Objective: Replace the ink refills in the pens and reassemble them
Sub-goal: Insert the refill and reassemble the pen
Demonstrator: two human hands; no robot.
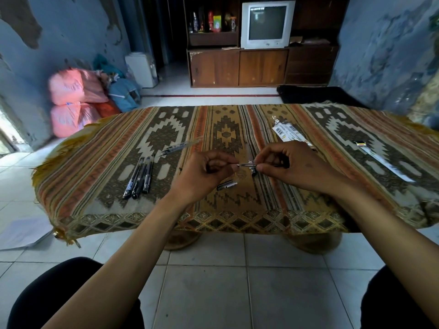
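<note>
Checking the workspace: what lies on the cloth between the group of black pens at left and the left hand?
Nothing: in the head view the patterned cloth is bare between the black pens and the left hand.

Peeling blue walls (71,32) enclosed a white tiled floor (213,281). A wooden cabinet (261,67) at the back held an old television (267,23). Pink sacks (71,100) lay piled left.
</note>
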